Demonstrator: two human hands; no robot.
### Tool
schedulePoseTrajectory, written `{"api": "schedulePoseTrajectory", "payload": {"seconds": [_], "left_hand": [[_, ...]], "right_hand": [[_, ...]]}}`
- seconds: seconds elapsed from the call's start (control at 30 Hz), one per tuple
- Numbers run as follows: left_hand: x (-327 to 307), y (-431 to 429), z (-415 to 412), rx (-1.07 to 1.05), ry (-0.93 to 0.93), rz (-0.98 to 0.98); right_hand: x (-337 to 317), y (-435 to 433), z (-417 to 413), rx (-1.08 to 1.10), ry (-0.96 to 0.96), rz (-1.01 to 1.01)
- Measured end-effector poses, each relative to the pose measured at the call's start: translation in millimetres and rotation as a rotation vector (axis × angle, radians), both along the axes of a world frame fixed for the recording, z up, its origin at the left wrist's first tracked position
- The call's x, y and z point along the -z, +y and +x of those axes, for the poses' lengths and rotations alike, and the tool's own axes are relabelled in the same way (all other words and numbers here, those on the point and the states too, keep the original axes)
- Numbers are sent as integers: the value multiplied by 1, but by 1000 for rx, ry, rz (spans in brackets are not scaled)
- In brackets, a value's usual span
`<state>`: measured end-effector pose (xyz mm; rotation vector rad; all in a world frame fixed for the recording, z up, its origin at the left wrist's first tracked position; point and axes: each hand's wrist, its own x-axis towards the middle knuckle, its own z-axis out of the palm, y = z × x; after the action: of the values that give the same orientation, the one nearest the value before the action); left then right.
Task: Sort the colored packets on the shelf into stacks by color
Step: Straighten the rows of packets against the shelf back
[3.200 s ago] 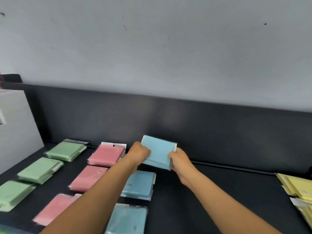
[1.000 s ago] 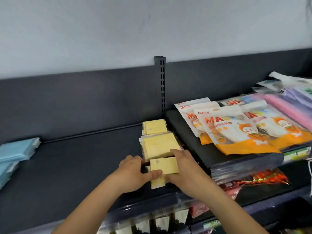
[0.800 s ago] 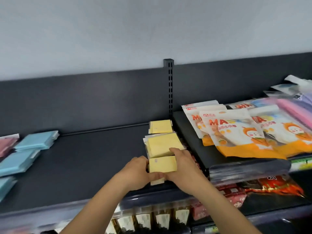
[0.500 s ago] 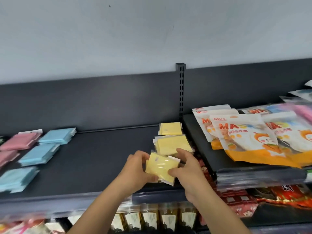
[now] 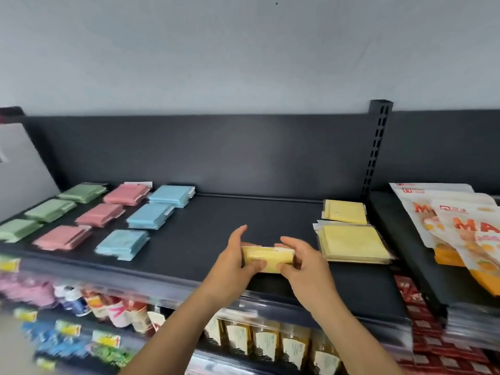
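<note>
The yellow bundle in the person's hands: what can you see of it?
It is a small stack of thin pale yellow packets, glossy like plastic, with white edges on top. It lies roughly level, the left hand pinching its left end and the right hand its right end, above the dark shelf's front, left of two yellow stacks. Whether it touches the shelf is unclear.

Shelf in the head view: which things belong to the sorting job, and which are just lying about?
Part of the job: held yellow packets, gripped by left hand and right hand; yellow stacks; green stacks; pink stacks; blue stacks; dark shelf.

Just lying about: orange snack bags to the right; bottles and jars on the lower shelf; red packs at lower right.
</note>
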<state>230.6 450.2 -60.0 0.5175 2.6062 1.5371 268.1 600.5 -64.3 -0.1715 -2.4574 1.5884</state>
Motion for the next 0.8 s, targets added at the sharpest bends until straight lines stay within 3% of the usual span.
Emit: {"api": "schedulePoseTrajectory", "payload": {"seconds": [0.3, 0.57, 0.8], "left_hand": [[-1, -79, -34, -128, 53, 103], [8, -135, -68, 12, -65, -255], [14, -144, -88, 113, -27, -362]], "right_hand": [[-6, -78, -40, -51, 25, -92], [4, -143, -69, 42, -194, -55], [4, -172, -77, 203, -249, -74]]}}
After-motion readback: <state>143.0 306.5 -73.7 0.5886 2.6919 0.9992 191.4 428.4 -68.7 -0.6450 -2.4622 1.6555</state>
